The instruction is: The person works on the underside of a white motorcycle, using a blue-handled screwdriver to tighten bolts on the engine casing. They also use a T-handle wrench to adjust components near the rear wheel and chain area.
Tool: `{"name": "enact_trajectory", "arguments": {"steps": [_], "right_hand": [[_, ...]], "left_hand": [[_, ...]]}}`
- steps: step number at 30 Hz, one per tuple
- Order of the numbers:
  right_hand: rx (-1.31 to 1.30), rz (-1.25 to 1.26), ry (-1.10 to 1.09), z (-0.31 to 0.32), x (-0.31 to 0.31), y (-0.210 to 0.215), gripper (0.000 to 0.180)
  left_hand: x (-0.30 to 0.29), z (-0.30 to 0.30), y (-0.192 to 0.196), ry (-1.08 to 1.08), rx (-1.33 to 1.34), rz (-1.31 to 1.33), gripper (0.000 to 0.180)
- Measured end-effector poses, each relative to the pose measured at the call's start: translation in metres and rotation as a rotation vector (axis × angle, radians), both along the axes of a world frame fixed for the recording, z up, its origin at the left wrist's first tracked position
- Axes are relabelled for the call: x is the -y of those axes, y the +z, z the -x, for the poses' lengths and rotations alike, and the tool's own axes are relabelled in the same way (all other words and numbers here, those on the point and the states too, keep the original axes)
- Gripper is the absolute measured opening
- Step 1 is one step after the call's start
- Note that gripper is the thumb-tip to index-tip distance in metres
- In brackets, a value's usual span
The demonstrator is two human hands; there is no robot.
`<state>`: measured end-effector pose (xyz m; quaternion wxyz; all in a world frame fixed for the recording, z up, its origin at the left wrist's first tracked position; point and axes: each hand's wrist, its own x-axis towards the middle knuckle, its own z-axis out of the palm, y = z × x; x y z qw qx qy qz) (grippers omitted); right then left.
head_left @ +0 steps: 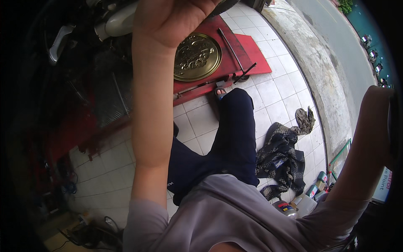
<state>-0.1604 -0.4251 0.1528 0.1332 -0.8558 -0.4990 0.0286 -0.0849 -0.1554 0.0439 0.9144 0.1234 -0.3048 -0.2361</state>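
My left arm reaches up the picture, and my left hand [178, 20] is at the top edge with its palm partly showing. Its fingers run out of the picture, so what they touch is hidden. Close to it are a dark rounded rim [223, 6] and a pale pipe-like motorbike part [119, 22]. Below the wrist, a round gold embossed tray [213, 63] lies on a red platform [216, 27]. A long T-handle wrench [231, 48] rests beside it. My right arm is raised at the far right; its hand is out of view.
A metal kick-type lever [59, 44] juts out at the upper left. Patterned dark cloth [282, 153] lies crumpled on white tiles [268, 94], with bottles [312, 191] and a silver canister [285, 208] nearby. Beyond a concrete strip [312, 54] runs the road [336, 31].
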Motion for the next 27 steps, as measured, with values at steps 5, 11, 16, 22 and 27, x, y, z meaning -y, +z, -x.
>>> {"name": "enact_trajectory", "arguments": {"steps": [5, 11, 16, 22, 27], "right_hand": [[0.295, -0.340, -0.054, 0.002, -0.032, 0.021, 0.047], [0.400, -0.756, -0.221, -0.012, -0.098, -0.064, 0.048], [0.576, -0.895, -0.294, -0.021, -0.110, -0.081, 0.038], [0.450, -0.923, -0.695, -0.020, -0.122, -0.079, 0.042], [0.634, -0.953, -0.382, -0.004, -0.120, -0.066, 0.035]], "left_hand": [[0.012, 0.001, -0.002, 0.106, -0.008, -0.049, 0.026], [0.018, -0.003, -0.004, 0.295, -0.006, -0.163, 0.030], [0.019, -0.003, -0.006, 0.276, 0.056, -0.153, 0.031], [0.026, -0.003, -0.004, 0.271, -0.008, -0.015, 0.026], [0.025, -0.005, 0.002, 0.329, -0.055, -0.026, 0.017]]}}
